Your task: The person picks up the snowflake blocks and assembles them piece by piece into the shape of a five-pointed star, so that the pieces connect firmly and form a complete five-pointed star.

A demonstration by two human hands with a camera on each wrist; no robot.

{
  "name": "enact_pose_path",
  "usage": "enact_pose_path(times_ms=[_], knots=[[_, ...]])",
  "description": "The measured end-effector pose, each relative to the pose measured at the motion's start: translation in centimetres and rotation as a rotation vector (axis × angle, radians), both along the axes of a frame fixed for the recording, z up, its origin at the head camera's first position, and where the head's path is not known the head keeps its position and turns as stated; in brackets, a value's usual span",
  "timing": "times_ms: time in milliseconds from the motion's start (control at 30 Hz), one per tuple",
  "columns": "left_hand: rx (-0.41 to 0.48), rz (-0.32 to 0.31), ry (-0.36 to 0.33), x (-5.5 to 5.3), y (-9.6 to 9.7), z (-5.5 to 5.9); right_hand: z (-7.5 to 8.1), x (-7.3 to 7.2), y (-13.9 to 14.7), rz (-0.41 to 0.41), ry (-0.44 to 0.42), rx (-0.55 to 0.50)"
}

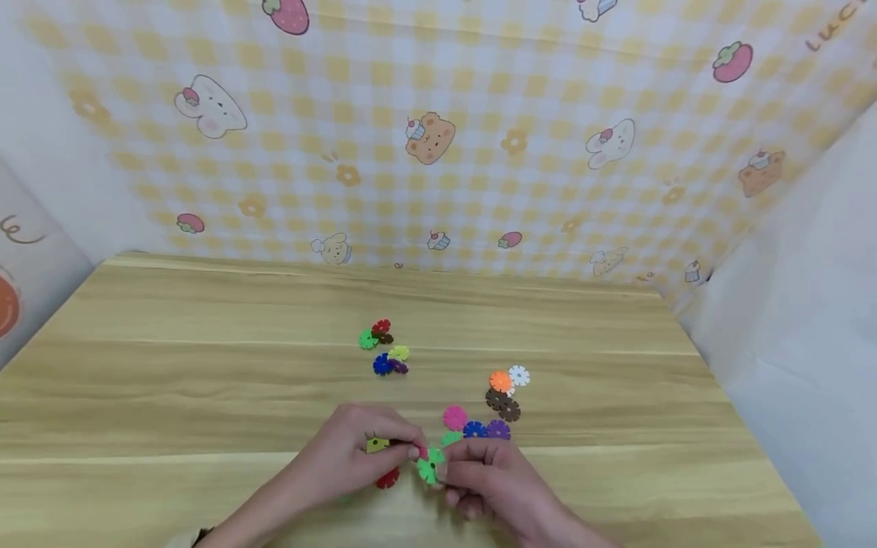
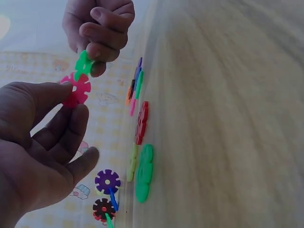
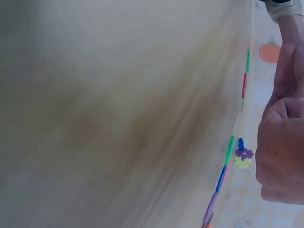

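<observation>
Above the wooden table point(image 1: 205, 365), my left hand point(image 1: 356, 449) pinches a pink notched plastic disc point(image 2: 81, 91) between thumb and fingers. A bright green disc point(image 1: 428, 466) of the same kind is pinched in my right hand point(image 1: 503, 483). The two discs meet edge to edge at an angle, overlapping at their notched rims in the left wrist view. Partly hidden under my left hand lie a yellow disc point(image 1: 376, 445) and a red disc point(image 1: 387, 479). In the right wrist view, the back of my right hand point(image 3: 282, 152) hides the discs.
Farther back sit two joined clusters: one with a green disc point(image 1: 368, 339), another with a blue disc point(image 1: 381, 364). Loose discs lie beyond my right hand, among them pink point(image 1: 454, 417), purple point(image 1: 499, 429), orange point(image 1: 500, 381) and white point(image 1: 519, 375). A checked cloth point(image 1: 294, 152) hangs behind the table.
</observation>
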State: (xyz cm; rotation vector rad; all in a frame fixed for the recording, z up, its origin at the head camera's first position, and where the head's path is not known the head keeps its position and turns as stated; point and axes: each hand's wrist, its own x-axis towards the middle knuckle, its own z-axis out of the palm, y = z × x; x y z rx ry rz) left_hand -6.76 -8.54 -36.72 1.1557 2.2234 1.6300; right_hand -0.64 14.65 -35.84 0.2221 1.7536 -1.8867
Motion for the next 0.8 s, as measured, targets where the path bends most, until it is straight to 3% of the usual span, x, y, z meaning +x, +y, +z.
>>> enact_pose_path(times_ms=[133,267,367,500,567,633,800], knots=[[-0.059,0.09,-0.094,0.1,-0.7,-0.2,-0.3,0.5,1.3,0.021,0.034,0.096],[-0.142,0.229,-0.203,-0.2,-1.5,-0.4,-0.8,0.7,4.0,0.016,0.068,0.198],[-0.176,0.309,-0.21,-0.6,-2.0,-0.3,-0.9,0.4,6.2,-0.036,0.086,0.269],[-0.181,0.336,-0.188,-0.9,-2.4,-0.3,-0.8,-0.7,8.0,-0.167,0.153,0.497],[-0.176,0.326,-0.187,-0.9,-2.5,-0.3,-0.9,-1.3,8.6,-0.193,0.213,0.625],[-0.171,0.314,-0.19,-1.0,-2.5,-0.3,-1.0,-1.9,9.1,-0.166,0.307,0.752],[-0.176,0.31,-0.176,-1.2,-2.4,-0.3,-1.4,-3.6,10.8,-0.019,0.668,0.997]])
